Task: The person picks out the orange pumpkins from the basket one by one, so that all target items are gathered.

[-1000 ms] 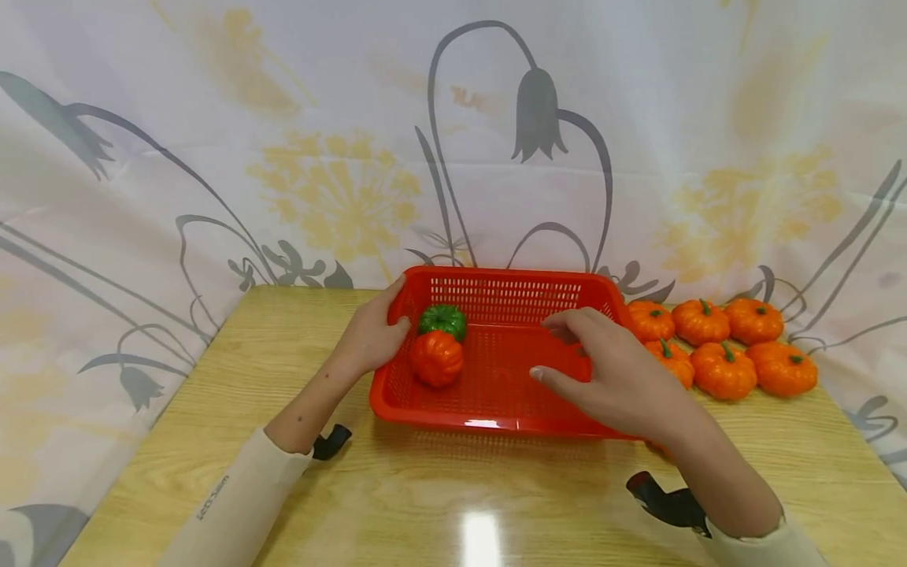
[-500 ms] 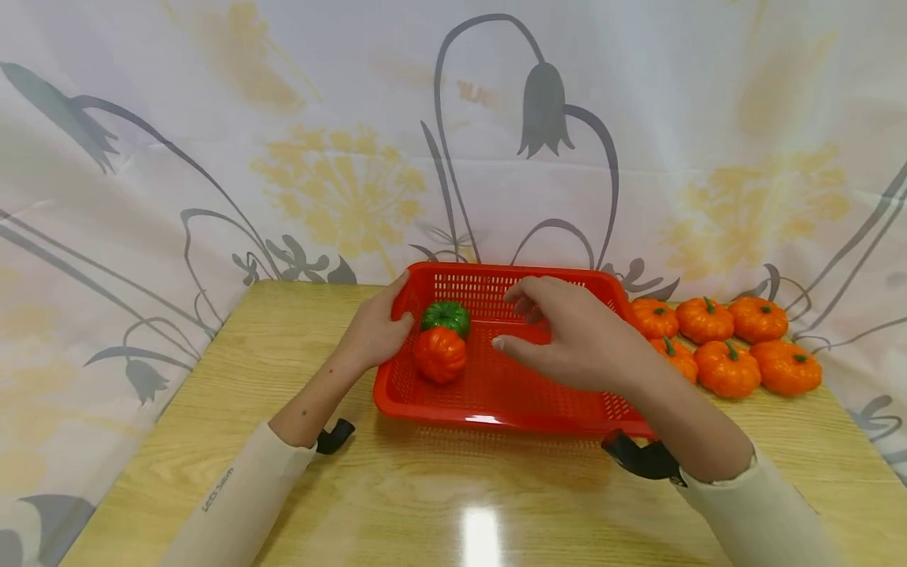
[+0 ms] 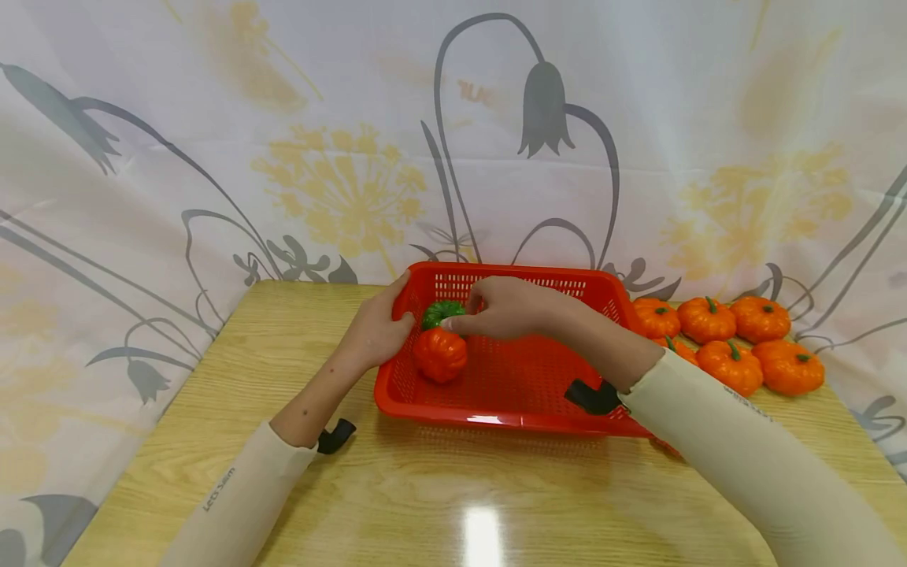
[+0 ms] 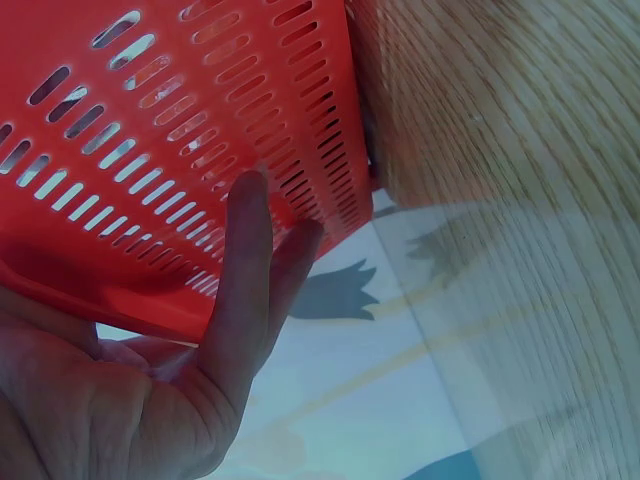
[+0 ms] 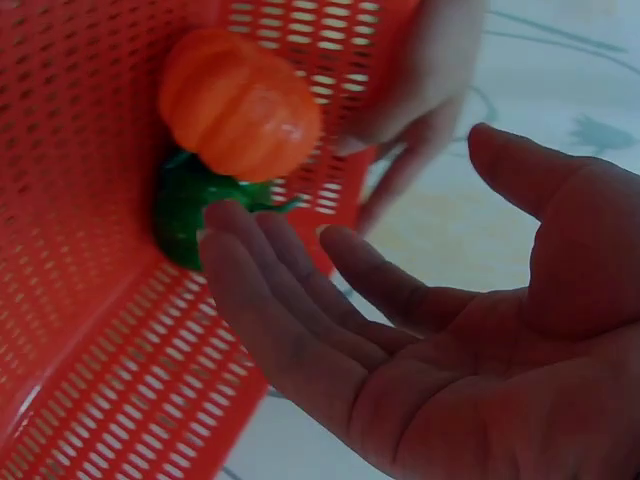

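Observation:
A red plastic basket [image 3: 489, 419] with slotted walls stands on the table. My left hand [image 3: 375, 331] grips its left rim, thumb inside and fingers against the outer wall [image 4: 270, 120]. Inside at the left end lie a green ribbed pumpkin [image 3: 441, 313] and a glossy orange-red pumpkin [image 3: 440, 356] in front of it. My right hand [image 3: 506, 307] reaches over the basket, its fingertips right at the green pumpkin. In the right wrist view that hand [image 5: 400, 340] has its fingers extended and thumb apart, the fingertips overlapping the green pumpkin [image 5: 190, 215].
Several orange pumpkins [image 3: 730, 366] with green stems stand in rows beside the basket's right end, some partly hidden by the basket and right arm. A wood-grain table [image 3: 397, 504] lies below. A flower-patterned curtain [image 3: 340, 94] hangs behind the table.
My right hand has moved left across the basket and down to the green pumpkin. The left hand keeps its grip on the rim, and the pumpkins lie as before.

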Tool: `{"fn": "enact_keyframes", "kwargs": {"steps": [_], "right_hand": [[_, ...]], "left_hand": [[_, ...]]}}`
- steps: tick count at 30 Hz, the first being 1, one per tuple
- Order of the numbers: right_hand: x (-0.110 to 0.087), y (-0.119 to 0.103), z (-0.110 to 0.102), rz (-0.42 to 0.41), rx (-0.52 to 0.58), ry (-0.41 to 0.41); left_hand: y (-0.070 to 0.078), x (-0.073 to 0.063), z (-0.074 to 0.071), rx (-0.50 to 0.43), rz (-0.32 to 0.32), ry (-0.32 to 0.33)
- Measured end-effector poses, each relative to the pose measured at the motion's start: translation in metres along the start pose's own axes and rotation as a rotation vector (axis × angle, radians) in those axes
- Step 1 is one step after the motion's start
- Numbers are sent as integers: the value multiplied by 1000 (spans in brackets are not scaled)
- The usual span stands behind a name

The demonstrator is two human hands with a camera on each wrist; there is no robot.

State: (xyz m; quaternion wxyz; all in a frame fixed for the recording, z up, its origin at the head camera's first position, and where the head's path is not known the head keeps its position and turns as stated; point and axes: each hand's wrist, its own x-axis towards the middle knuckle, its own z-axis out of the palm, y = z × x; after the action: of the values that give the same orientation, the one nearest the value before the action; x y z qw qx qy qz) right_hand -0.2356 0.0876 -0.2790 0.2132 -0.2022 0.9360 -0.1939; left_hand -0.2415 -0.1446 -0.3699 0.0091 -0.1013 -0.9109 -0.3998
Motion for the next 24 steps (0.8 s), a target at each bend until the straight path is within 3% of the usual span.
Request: {"fn": "enact_keyframes", "kwargs": {"steps": [6, 13, 24], "right_hand": [[30, 1, 11, 135, 124, -136], [48, -2, 22, 280, 321, -256], [58, -2, 34, 333, 410, -320]], "left_hand": [[-1, 0, 0, -14, 4, -4], [-1, -1, 0, -4, 12, -4], [-2, 1, 1, -3, 16, 2]]}}
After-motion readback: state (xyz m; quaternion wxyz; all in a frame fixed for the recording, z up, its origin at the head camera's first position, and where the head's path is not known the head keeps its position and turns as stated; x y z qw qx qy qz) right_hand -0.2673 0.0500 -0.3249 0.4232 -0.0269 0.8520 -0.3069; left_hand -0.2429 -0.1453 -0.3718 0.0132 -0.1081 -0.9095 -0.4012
